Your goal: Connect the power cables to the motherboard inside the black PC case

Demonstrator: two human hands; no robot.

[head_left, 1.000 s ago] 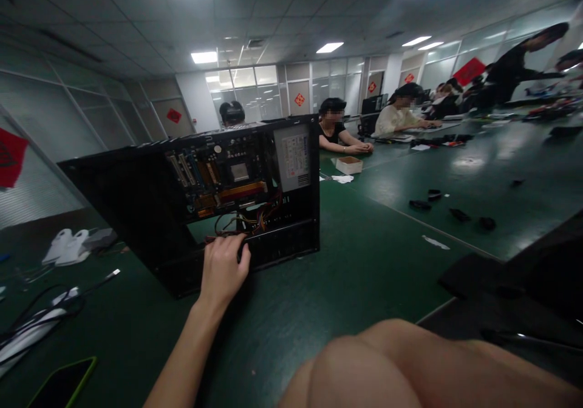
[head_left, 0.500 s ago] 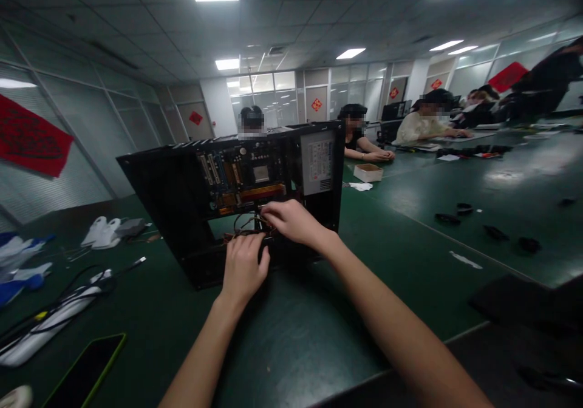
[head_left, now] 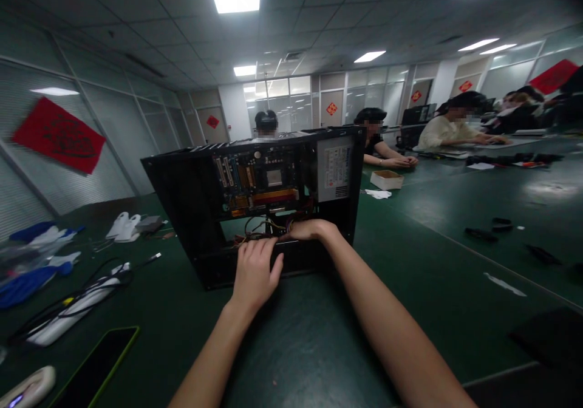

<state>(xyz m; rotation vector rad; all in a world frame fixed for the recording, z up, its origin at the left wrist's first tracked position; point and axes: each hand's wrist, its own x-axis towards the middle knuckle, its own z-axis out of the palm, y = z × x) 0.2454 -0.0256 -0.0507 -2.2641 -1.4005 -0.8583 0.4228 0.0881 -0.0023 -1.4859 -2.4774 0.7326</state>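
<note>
An open black computer case stands on the green table, its inside facing me. The motherboard and the grey power supply show in its upper half. My left hand has its fingers hooked over the lower rim of the case, with the thumb held apart. My right hand reaches inside, closed among a bundle of thin cables; its fingertips are partly hidden by the rim and the wires.
At left lie a white power strip with black cable, a phone, white adapters and plastic bags. Beyond the case, a small box stands near a person's hands. Several dark pieces lie at right.
My right hand has moved down from above the cables to the case's lower rim. My left hand stays at the rim. The view has swung slightly left and up.
</note>
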